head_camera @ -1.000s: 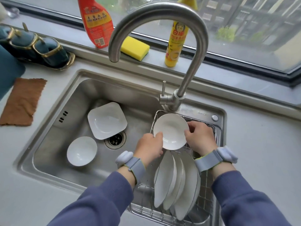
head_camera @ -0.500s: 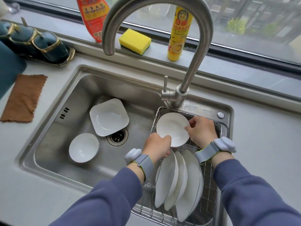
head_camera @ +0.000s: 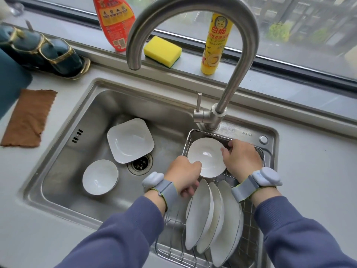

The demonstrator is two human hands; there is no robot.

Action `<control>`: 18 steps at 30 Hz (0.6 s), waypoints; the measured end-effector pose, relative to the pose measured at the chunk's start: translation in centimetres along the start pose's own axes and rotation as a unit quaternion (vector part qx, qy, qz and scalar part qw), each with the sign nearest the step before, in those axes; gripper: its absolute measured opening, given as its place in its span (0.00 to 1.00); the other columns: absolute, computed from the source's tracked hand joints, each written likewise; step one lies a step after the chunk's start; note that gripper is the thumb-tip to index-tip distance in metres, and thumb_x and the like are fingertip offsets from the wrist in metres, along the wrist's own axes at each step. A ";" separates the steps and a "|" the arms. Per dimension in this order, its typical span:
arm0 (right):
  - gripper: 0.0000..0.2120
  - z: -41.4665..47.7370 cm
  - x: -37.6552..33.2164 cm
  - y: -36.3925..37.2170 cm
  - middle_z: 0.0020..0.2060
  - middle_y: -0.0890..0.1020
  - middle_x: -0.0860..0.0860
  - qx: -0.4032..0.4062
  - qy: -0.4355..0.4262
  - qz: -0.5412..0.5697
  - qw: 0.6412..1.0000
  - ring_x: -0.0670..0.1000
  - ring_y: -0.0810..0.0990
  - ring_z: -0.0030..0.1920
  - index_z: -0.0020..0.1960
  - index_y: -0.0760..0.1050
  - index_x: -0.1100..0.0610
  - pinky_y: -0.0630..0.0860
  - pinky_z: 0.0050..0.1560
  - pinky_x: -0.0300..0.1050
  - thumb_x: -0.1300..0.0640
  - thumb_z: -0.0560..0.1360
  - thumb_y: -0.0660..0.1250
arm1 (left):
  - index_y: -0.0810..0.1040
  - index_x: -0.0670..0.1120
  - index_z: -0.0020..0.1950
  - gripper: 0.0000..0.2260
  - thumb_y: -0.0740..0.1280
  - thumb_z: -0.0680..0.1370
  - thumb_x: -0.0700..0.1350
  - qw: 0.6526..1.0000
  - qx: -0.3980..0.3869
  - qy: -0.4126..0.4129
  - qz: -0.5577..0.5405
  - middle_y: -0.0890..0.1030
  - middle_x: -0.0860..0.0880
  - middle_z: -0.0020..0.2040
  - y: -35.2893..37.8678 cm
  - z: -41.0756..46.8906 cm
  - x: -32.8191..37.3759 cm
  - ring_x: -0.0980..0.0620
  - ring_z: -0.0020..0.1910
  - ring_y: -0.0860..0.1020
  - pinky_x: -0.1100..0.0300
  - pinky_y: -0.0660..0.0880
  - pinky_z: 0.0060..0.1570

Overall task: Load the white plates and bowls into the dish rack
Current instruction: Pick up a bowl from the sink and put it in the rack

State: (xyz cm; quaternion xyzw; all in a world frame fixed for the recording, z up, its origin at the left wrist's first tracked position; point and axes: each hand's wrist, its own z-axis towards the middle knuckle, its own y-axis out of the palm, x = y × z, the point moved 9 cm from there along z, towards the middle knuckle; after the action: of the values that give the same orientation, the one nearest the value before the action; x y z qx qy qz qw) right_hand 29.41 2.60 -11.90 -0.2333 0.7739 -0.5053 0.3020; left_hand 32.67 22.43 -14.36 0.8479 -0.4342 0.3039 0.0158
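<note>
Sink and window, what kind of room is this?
Most likely a home kitchen. A steel sink with a tall faucet holds white dishes, a wire dish rack sits in it, and a yellow sponge lies on the windowsill beside soap bottles.

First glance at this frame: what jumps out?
Both hands, left hand and right hand, grip a round white bowl over the far end of the wire dish rack, which sits in the right side of the sink. Three white plates stand on edge in the rack nearer the camera. A square dish and a small bowl still lie on the sink floor by the drain.
</note>
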 end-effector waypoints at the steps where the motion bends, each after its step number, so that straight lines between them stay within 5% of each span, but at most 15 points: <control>1: 0.15 -0.6 -1.3 -1.1 0.54 0.82 0.57 0.022 -0.011 -0.020 1.000 0.62 0.79 0.56 0.60 0.77 0.56 0.72 0.47 0.51 0.49 0.79 0.62 | 0.81 0.34 0.48 0.19 0.58 0.76 0.48 0.999 0.013 0.012 0.032 0.85 0.46 0.28 -1.5 -0.1 0.4 0.48 0.16 0.69 0.68 0.67 0.21; 6: 0.13 -4.5 -11.9 -2.7 0.49 0.84 0.52 0.006 -0.104 0.072 0.992 0.60 0.80 0.54 0.59 0.76 0.51 0.75 0.48 0.50 0.49 0.78 0.59 | 0.79 0.39 0.33 0.19 0.58 0.74 0.51 0.975 0.179 0.063 0.119 0.78 0.45 0.25 -13.2 1.1 0.3 0.40 0.27 0.79 0.57 0.76 0.29; 8: 0.14 -5.4 -16.1 -0.7 0.50 0.84 0.52 -0.031 -0.127 0.083 0.988 0.59 0.80 0.54 0.61 0.75 0.51 0.75 0.49 0.50 0.49 0.78 0.59 | 0.73 0.42 0.33 0.16 0.59 0.76 0.50 0.962 0.218 0.057 0.155 0.77 0.44 0.31 -17.8 2.8 -1.5 0.36 0.39 0.80 0.52 0.74 0.39; 11: 0.14 -6.4 -21.7 3.9 0.53 0.82 0.54 -0.071 -0.190 0.009 0.979 0.60 0.79 0.56 0.61 0.72 0.55 0.71 0.45 0.50 0.51 0.78 0.58 | 0.71 0.46 0.35 0.13 0.59 0.79 0.49 0.952 0.236 0.039 0.192 0.79 0.43 0.40 -23.1 6.0 -4.5 0.39 0.45 0.75 0.54 0.68 0.44; 14: 0.15 -6.6 -24.1 9.0 0.56 0.81 0.57 -0.144 -0.155 0.017 0.977 0.62 0.79 0.57 0.61 0.73 0.55 0.71 0.46 0.50 0.50 0.78 0.59 | 0.81 0.46 0.56 0.15 0.60 0.78 0.50 0.955 0.211 0.031 0.207 0.81 0.40 0.63 -25.8 9.5 -7.1 0.38 0.58 0.77 0.54 0.72 0.54; 16: 0.17 -5.7 -25.0 13.3 0.59 0.80 0.58 -0.201 -0.100 0.045 0.973 0.63 0.79 0.59 0.64 0.72 0.56 0.73 0.50 0.50 0.51 0.77 0.60 | 0.71 0.44 0.76 0.24 0.61 0.81 0.50 0.961 0.188 0.022 0.204 0.68 0.41 0.78 -27.1 11.7 -8.6 0.39 0.72 0.73 0.52 0.70 0.67; 18: 0.21 -4.5 -24.4 16.6 0.62 0.78 0.59 -0.236 -0.036 0.077 0.968 0.64 0.76 0.62 0.67 0.69 0.58 0.74 0.55 0.51 0.52 0.77 0.61 | 0.62 0.43 0.81 0.28 0.62 0.81 0.48 0.963 0.163 0.027 0.212 0.61 0.42 0.82 -27.2 13.1 -9.0 0.39 0.76 0.68 0.52 0.66 0.72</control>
State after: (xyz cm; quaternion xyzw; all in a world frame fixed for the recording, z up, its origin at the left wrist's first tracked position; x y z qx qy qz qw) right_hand 42.57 28.04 -20.23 -0.2557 0.8754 -0.2748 0.3045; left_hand 55.53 42.11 -23.33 0.7191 -0.5479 0.3899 -0.1752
